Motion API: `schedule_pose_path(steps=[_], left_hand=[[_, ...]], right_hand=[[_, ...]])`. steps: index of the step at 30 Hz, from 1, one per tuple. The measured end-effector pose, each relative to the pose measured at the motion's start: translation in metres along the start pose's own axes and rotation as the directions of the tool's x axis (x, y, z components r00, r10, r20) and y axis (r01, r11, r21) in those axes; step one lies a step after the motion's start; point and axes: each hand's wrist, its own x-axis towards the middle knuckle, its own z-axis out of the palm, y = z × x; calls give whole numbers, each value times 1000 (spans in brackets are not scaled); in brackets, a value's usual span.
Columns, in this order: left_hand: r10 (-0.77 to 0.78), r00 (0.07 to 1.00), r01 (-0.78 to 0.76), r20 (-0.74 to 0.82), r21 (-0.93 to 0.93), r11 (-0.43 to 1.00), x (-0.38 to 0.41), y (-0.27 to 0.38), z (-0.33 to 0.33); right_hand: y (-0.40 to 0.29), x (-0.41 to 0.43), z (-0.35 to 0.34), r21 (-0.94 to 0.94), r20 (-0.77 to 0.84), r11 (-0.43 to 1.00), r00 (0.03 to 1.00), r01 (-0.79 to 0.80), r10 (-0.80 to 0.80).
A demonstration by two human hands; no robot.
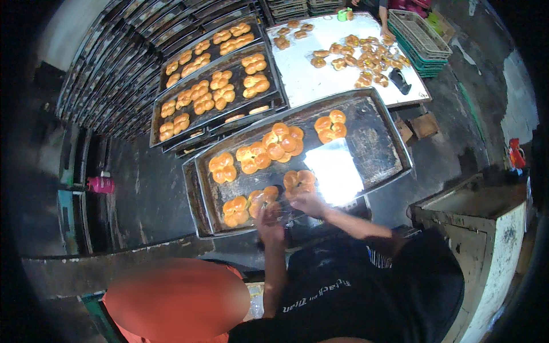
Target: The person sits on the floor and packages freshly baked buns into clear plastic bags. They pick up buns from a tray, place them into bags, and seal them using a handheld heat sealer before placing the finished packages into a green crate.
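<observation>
A dark metal baking tray [377, 141] lies before me with several glossy, golden-brown clusters of bread buns on it. My right hand [306, 203] has its fingers around the near side of one bun cluster [299, 180]. At the near edge of the tray, my left hand [270, 221] is blurred against another bun cluster [262, 198]; whether it grips the bread or some clear film is not plain. A stack of clear plastic bags [334, 169], bright with glare, lies on the tray just right of my right hand. More bun clusters [283, 141] line the tray's far side.
Two more trays of buns [195, 100] stand beyond, beside a tall rack [116, 73]. Wrapped buns [373, 55] and a black tape dispenser [399, 81] lie on a white table [300, 77], where another person's hand [387, 33] reaches in. Crates [422, 38] stand right; someone in red [176, 300] is close left.
</observation>
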Motion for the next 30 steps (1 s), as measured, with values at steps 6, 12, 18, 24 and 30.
schedule_pose_path(steps=[6, 12, 18, 24, 30], left_hand=[[489, 789, -431, -371, 232, 872, -29, 70, -4], [491, 869, -464, -58, 248, 851, -10, 50, 17], [-99, 952, 232, 290, -471, 851, 9, -14, 58], [-268, 917, 296, 297, -55, 954, -5, -44, 145], [-582, 796, 271, 167, 760, 590, -5, -111, 82]], right_hand=[[27, 21, -29, -857, -209, 511, 860, 69, -465], [-98, -11, 18, -624, -446, 721, 620, 302, -646], [-113, -48, 3, -505, -574, 778, 527, 373, -626], [-119, -58, -32, -385, -757, 902, 493, 194, -429], [-32, -89, -89, -161, -643, 969, 765, -188, 41]])
